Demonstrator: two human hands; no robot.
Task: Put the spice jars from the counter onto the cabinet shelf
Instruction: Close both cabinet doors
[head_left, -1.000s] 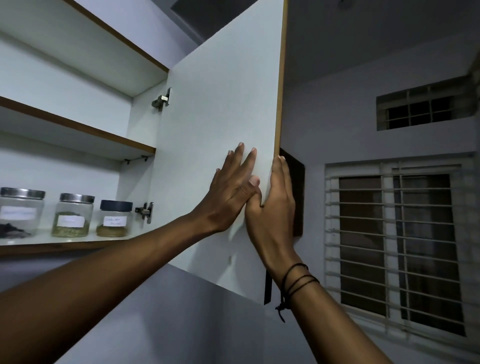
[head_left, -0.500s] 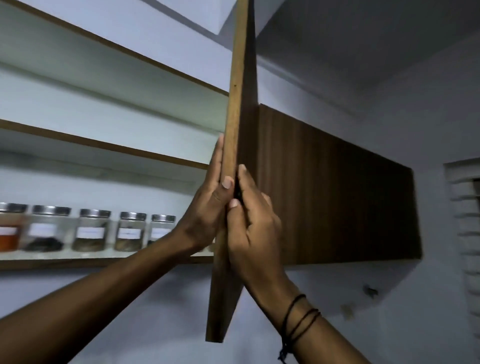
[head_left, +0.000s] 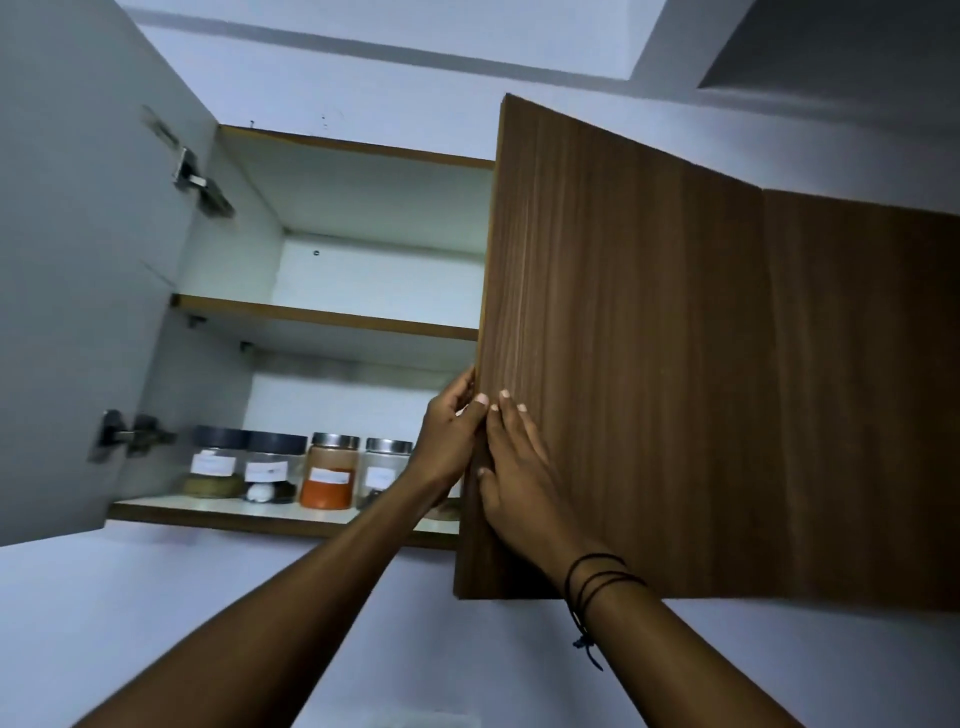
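Observation:
Several spice jars stand in a row on the bottom cabinet shelf (head_left: 218, 505): a dark-lidded jar (head_left: 214, 467), a second dark-lidded jar (head_left: 271, 470), a steel-lidded jar of orange powder (head_left: 330, 473) and a steel-lidded jar (head_left: 383, 470) partly behind my arm. My left hand (head_left: 451, 441) grips the free edge of the wood-grain right cabinet door (head_left: 613, 332), fingers behind it. My right hand (head_left: 511, 467) lies flat on the door's outer face, right beside the left. The door hides the right part of the shelves.
The left cabinet door (head_left: 78, 270) stands wide open, white inside, with two steel hinges. Two upper shelves (head_left: 322, 317) hold nothing that I can see. A further closed wood door (head_left: 862, 395) continues to the right. White wall lies below the cabinet.
The right door has swung from wide open toward the cabinet, now half shut. My hands moved with it, the right one from the edge onto the outer face. The view turned left.

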